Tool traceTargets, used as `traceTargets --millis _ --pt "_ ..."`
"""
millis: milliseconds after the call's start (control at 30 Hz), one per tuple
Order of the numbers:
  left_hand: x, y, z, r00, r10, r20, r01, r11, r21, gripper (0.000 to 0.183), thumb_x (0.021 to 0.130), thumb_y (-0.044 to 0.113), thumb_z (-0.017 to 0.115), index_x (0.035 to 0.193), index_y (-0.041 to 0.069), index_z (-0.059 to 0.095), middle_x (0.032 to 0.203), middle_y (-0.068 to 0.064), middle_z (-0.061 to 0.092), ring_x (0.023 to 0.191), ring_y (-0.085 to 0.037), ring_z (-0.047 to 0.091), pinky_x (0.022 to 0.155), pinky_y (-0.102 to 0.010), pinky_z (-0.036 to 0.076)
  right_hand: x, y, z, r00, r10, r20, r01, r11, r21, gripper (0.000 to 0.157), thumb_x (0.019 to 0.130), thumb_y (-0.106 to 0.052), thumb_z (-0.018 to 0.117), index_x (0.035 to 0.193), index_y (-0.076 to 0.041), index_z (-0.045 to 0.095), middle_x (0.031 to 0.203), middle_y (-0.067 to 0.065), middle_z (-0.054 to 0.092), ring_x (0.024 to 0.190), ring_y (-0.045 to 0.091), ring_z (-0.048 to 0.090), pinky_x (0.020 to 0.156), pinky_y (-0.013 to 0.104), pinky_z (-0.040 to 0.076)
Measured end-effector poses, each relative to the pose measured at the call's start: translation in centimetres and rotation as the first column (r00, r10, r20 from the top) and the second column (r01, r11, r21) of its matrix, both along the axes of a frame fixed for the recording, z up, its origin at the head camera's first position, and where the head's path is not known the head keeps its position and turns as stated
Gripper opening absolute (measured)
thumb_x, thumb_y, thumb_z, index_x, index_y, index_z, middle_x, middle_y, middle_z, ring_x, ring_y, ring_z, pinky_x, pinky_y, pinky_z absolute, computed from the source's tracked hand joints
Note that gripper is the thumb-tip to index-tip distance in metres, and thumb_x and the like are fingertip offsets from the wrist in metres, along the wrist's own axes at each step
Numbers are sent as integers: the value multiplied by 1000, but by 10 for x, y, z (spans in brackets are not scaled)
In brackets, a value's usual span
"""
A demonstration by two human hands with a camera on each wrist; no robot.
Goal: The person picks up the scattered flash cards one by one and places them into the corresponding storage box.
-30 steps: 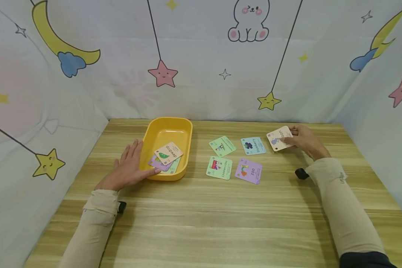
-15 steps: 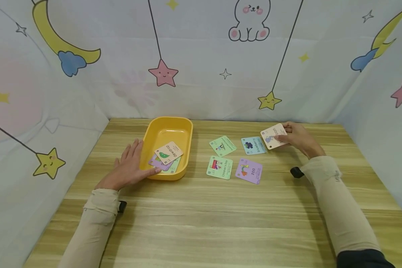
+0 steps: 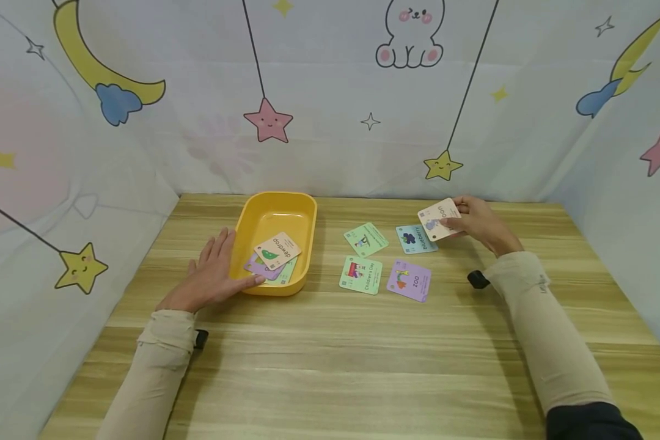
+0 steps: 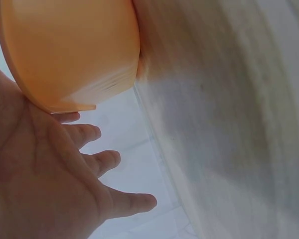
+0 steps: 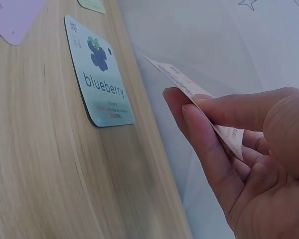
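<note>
My right hand (image 3: pixel 481 225) pinches a cream picture card (image 3: pixel 437 219) between thumb and fingers. In the head view this card overlaps the top of the blue blueberry card (image 3: pixel 416 240); the right wrist view shows it raised off the table and seen nearly edge-on. My left hand (image 3: pixel 208 275) lies against the left side of the yellow tray (image 3: pixel 311 244), fingers straight and spread, thumb over the near rim. Inside the tray, a cream dewdrop card (image 3: pixel 277 250) lies on top of a purple card (image 3: pixel 257 267) and a green card (image 3: pixel 283 274).
Left of the blueberry card lies a green card (image 3: pixel 365 239). Nearer me are a green Children's Day card (image 3: pixel 360 275) and a purple zoo card (image 3: pixel 409 280). A printed cloth (image 3: pixel 330 165) stands behind the wooden table (image 3: pixel 330 366) and along its sides.
My right hand has carried the cream card leftward and slightly away from me, from beside the blueberry card to over its corner. My left hand and the tray have stayed put.
</note>
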State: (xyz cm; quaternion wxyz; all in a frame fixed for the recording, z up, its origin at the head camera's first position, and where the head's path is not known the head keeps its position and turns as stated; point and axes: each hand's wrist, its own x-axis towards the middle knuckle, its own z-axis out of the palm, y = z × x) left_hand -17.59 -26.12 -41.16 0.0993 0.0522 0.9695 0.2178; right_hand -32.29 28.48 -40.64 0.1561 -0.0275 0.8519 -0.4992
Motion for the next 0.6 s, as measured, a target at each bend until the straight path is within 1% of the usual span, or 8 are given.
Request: traceTargets --millis 100,233,400,600 --pt "0 0 0 1000 2 -3 -2 1000 -4 125 83 78 60 163 8 -6 170 -19 -8 153 -49 -4 107 -84 3 -1 -2 1 1000 -1 -7 1 1000 -9 56 99 -8 66 144 6 37 133 23 55 89 12 68 84 40 61" --pt "0 0 1 1000 4 -5 -4 1000 -6 125 83 78 60 163 9 -7 170 -19 -8 153 -49 -4 107 -84 3 0 -6 3 1000 0 -20 0 1000 -11 53 98 -7 67 142 5 40 132 24 56 89 14 69 84 41 61" --pt "0 0 0 1000 0 -1 0 1000 -2 125 84 77 61 163 7 -6 170 -20 -8 153 -50 -4 107 -84 3 3 -13 7 999 1 -36 -2 1000 -9 54 98 -8 67 143 5 39 133 25 55 90 15 68 84 42 61" --pt "0 0 0 1000 -2 -1 2 1000 -5 125 84 77 61 163 6 -5 170 -20 -8 153 -50 -4 107 -84 4 3 -20 7 998 3 -57 -5 999 -40 51 98 -7 67 140 6 41 130 24 56 88 14 69 81 40 61"
